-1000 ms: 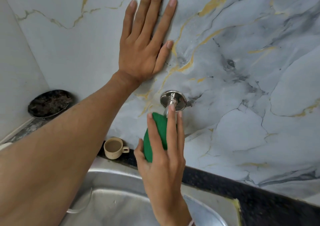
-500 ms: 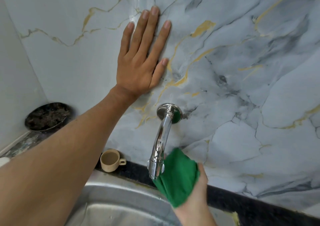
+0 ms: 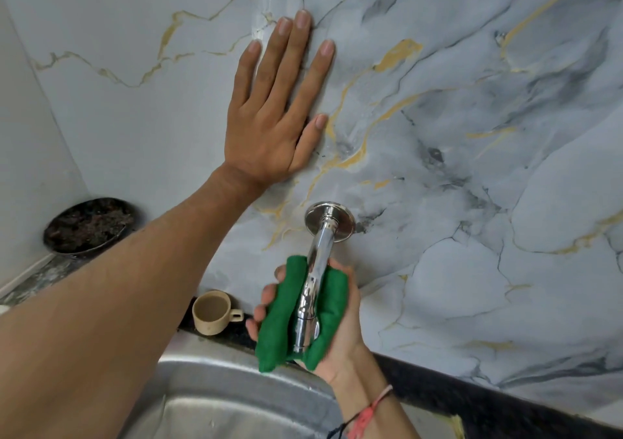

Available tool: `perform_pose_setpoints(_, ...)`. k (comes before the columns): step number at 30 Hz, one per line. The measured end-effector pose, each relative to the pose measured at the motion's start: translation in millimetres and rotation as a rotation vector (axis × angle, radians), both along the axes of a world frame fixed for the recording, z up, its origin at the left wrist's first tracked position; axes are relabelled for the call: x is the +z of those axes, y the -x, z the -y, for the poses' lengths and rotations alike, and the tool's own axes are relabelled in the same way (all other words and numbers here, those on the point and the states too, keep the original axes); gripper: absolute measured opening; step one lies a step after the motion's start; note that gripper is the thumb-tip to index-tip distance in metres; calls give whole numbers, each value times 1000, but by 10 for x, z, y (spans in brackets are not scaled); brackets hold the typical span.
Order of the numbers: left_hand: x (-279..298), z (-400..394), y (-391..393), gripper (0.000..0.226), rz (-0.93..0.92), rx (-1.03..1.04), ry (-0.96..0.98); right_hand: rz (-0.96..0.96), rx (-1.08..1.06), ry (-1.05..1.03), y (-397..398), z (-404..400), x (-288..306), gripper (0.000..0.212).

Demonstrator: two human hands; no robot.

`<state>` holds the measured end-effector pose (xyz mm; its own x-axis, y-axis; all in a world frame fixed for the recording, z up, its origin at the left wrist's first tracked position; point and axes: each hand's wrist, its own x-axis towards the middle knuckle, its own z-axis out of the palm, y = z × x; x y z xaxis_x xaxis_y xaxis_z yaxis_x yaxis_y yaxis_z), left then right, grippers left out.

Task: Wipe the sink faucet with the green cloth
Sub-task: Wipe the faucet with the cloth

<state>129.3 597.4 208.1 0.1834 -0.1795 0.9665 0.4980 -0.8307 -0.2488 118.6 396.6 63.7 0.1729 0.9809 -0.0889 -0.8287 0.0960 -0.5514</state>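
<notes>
right hand [image 3: 340, 330] cupping a folded green cloth [image 3: 269, 334] around the chrome faucet spout [image 3: 312, 290]

the right hand is palm up under the spout, its fingers curled round the cloth so the fabric wraps the lower part of the shiny pipe from beneath, with the metal showing between the two green folds; a red and black thread bracelet [image 3: 365, 413] sits on that wrist. the left hand [image 3: 273, 115] lies flat and spread wide on the grey marble-patterned wall with gold veins [image 3: 472, 118], above the spout's round wall flange, holding nothing. below is the steel sink basin [image 3: 219, 405]; a small beige cup [image 3: 212, 312] stands on the dark table edge to the left, and a dark round bowl [image 3: 87, 226] sits in the far corner.
</notes>
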Motion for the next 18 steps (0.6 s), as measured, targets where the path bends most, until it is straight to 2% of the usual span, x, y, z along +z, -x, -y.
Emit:
perform_pose_setpoints(4,-1,-20,-20,67,2,-11,-10,230,30,49,120,151,-40,73)
perform_pose_setpoints(6,-2,-22,-26,67,7,-11,-8,187,35,162,229,300,-114,73)
perform_pose_setpoints(9,-19,-24,-21,66,12,-8,-13,141,-267,439,278,476,-199,58)
perform_pose_setpoints(11,-13,-20,-15,65,16,-3,-18,92,-563,466,224,585,-83,49)
perform_pose_setpoints(12,-6,-13,-16,65,15,-8,-16,103,-657,453,181,621,65,57)
perform_pose_setpoints(14,-6,4,-18,65,9,-12,-12,345,-807,420,154,598,449,54)
perform_pose_setpoints(15,-8,5,-17,65,5,-6,-10,573,-908,404,172,524,639,48)
perform_pose_setpoints(17,-10,-1,-8,66,1,8,-4,1161,-1050,375,257,299,905,42)
perform_pose_setpoints(18,-15,-3,-4,66,1,11,-5,1526,-1022,442,302,164,936,46)
